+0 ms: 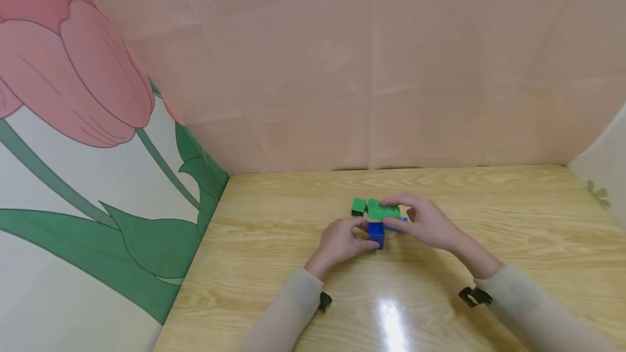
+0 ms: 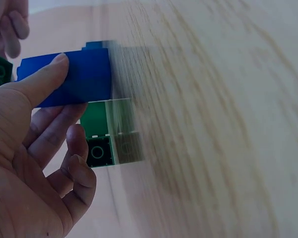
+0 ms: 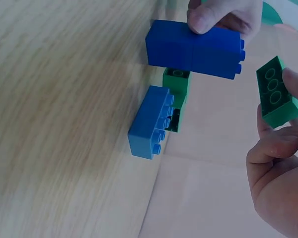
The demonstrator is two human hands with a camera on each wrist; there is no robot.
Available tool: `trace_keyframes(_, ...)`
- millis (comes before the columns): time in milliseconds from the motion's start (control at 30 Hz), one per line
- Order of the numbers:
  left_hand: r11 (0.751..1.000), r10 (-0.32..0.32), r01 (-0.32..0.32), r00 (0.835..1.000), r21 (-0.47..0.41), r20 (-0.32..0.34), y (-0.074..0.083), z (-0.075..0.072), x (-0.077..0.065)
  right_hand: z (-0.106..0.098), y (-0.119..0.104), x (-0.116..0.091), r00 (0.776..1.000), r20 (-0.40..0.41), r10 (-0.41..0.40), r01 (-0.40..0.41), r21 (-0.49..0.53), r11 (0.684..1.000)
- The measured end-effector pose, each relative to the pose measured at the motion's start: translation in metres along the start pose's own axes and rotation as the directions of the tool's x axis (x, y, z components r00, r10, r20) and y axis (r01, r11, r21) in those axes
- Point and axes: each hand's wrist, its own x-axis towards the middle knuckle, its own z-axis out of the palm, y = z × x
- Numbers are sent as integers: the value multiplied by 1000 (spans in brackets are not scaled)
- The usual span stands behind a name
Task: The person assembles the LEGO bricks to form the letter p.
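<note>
The left hand (image 1: pixel 339 240) pinches a dark blue block (image 1: pixel 376 235) between thumb and fingers, slightly right of centre in the lower half of the head view. The block's long axis runs nearly upright, with studs at its top end; in the right wrist view it lies almost level across the upper middle, studs toward the right edge, a faint seam crossing it. The right hand (image 1: pixel 429 224) grips a green block (image 3: pixel 277 94) by thumb and fingers; at the right of that view its long axis slants steeply, and its hollow underside faces the camera.

A lighter blue block (image 3: pixel 149 119) sits on the table (image 1: pixel 235 265), its long axis slanting from upper right to lower left, studs facing right. Behind it, more green pieces (image 2: pixel 94 119) rest on the table, partly hidden by both blues. In the head view the right hand covers part of the lighter block.

Counted: one dark blue, one lighter blue, one held green; whether the green behind is one block or two cannot be told.
</note>
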Motion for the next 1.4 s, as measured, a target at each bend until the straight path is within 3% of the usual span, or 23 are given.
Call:
trace_keyframes(267,1000,-20,20,1000,1,6,3,-2,-2,3,4,-9,1000,-7,-21,21,2,1000)
trace_keyframes(700,1000,-25,24,999,3,21,4,-4,-3,16,13,-16,990,-73,-122,116,-78,990)
trace_keyframes(1400,1000,-18,18,1000,4,19,3,-5,-2,27,23,-19,982,-99,-164,153,-104,983)
